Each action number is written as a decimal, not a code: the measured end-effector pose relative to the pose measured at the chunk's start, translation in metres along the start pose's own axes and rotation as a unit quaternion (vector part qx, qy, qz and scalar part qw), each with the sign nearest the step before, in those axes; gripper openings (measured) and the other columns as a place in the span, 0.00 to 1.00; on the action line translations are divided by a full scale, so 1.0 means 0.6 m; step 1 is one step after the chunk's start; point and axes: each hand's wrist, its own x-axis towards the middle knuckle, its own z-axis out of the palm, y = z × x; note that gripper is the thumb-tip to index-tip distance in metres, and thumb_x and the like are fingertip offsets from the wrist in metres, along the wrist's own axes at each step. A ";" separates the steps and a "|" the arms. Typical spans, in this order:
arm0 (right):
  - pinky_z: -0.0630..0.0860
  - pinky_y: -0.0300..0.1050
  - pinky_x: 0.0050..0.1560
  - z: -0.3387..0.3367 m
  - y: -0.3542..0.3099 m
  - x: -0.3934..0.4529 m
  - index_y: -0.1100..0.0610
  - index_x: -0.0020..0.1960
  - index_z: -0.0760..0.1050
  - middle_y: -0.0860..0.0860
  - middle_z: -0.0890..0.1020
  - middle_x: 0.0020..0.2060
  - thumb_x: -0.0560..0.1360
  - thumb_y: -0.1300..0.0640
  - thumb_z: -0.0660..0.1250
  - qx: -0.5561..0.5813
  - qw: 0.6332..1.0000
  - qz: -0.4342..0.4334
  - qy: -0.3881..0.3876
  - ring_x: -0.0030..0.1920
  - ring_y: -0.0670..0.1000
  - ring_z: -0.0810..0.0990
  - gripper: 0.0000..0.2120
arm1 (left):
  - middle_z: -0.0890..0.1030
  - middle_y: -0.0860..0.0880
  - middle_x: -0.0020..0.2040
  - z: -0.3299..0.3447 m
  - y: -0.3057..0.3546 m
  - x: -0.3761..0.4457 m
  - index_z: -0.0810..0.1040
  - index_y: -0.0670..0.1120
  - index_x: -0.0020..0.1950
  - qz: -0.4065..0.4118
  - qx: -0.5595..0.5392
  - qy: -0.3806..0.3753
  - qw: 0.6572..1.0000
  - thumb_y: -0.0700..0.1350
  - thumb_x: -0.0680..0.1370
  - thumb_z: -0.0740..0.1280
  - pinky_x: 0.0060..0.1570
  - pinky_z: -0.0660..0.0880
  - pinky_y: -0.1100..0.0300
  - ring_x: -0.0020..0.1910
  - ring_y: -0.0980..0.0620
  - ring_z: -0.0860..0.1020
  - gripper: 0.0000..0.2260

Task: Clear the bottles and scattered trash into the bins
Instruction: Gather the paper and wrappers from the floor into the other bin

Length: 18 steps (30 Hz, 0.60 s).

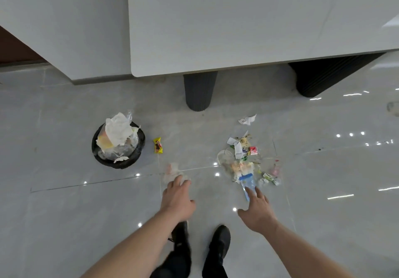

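A: The black bin [118, 146] stands on the floor [64, 202] by the table's [237, 29] corner, heaped past its rim; more trash may slide off.

B: The scattered pile [241, 161] lies right of it; the blue-labelled bottle [248, 183] at its near edge.

A: Right hand [257, 210] spread, fingertips touching the bottle, not gripping; left hand [178, 200] reaches a clear wrapper [172, 170]; blurred, grip unclear.

both hands reach down over the glossy floor [64, 213]. the left hand [178, 200] touches a clear crumpled wrapper [172, 170]; the right hand [258, 209] touches a blue-capped plastic bottle [248, 182] beside scattered trash [241, 150]. a full black bin [118, 146] stands left, a yellow wrapper [157, 145] beside it.
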 end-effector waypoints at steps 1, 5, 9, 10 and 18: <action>0.54 0.51 0.79 -0.003 0.014 -0.001 0.52 0.82 0.50 0.55 0.48 0.81 0.76 0.46 0.66 0.006 1.000 0.008 0.002 0.80 0.59 0.49 0.41 | 0.57 0.51 0.78 0.008 0.015 0.000 0.64 0.52 0.77 0.012 0.001 -0.001 1.000 0.50 0.77 0.66 0.72 0.64 0.52 0.74 0.45 0.62 0.28; 0.55 0.50 0.78 -0.003 0.055 0.004 0.51 0.82 0.50 0.55 0.49 0.81 0.76 0.47 0.66 -0.004 1.000 0.019 0.003 0.80 0.58 0.50 0.40 | 0.56 0.48 0.79 0.032 0.039 0.018 0.65 0.51 0.76 0.042 0.043 -0.010 0.998 0.49 0.76 0.66 0.72 0.62 0.51 0.75 0.45 0.61 0.28; 0.57 0.49 0.76 -0.005 0.088 0.012 0.50 0.82 0.50 0.54 0.50 0.81 0.75 0.47 0.67 0.002 0.999 0.033 0.000 0.80 0.58 0.53 0.40 | 0.58 0.47 0.78 0.052 0.031 0.029 0.66 0.50 0.75 0.022 0.060 -0.022 0.998 0.49 0.75 0.66 0.71 0.63 0.51 0.73 0.44 0.63 0.28; 0.56 0.49 0.76 -0.005 0.096 0.013 0.50 0.82 0.50 0.55 0.50 0.81 0.75 0.47 0.67 0.001 0.999 0.032 -0.003 0.80 0.58 0.54 0.41 | 0.59 0.48 0.77 0.059 0.028 0.028 0.67 0.50 0.74 0.012 0.061 -0.025 0.998 0.49 0.75 0.66 0.71 0.64 0.51 0.72 0.44 0.63 0.27; 0.56 0.49 0.77 -0.040 0.186 0.073 0.50 0.82 0.50 0.54 0.49 0.81 0.74 0.47 0.68 -0.019 0.999 0.005 -0.026 0.80 0.56 0.51 0.43 | 0.57 0.48 0.78 0.123 0.068 0.029 0.66 0.50 0.75 -0.048 0.041 -0.026 0.998 0.50 0.77 0.65 0.72 0.63 0.51 0.74 0.45 0.62 0.26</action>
